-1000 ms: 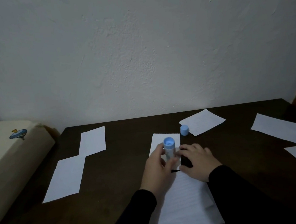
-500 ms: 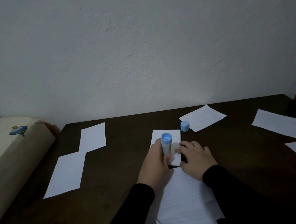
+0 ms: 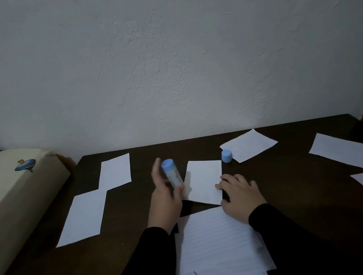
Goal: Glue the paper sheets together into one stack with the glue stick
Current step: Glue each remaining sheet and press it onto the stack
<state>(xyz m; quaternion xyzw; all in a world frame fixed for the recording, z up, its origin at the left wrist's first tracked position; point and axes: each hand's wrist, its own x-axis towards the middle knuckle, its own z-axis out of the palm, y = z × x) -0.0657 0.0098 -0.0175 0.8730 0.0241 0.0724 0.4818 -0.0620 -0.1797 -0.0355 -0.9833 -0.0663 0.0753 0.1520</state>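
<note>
Head view: my left hand [image 3: 164,202] pinches the glue stick [image 3: 172,173], light and rigid, at nine o'clock of the small sheet [image 3: 204,181]; right hand [image 3: 240,198], fingers spread, presses this thin, floppy paper on the table [image 3: 291,182].

Light level: dim all over; you work in a cool, bluish gloom.
Brightest area: the wall [image 3: 168,61], evenly lit, no glare.
Darkest area: the table [image 3: 291,182] and your black sleeves [image 3: 296,237] merge near the bottom edge.
Shadows: soft, no hard edges under the paper sheets [image 3: 204,181].
Blur: your left hand [image 3: 164,201] and the glue stick [image 3: 171,172] smear.
Distortion: the table's far edge bows, wide-angle.
</note>
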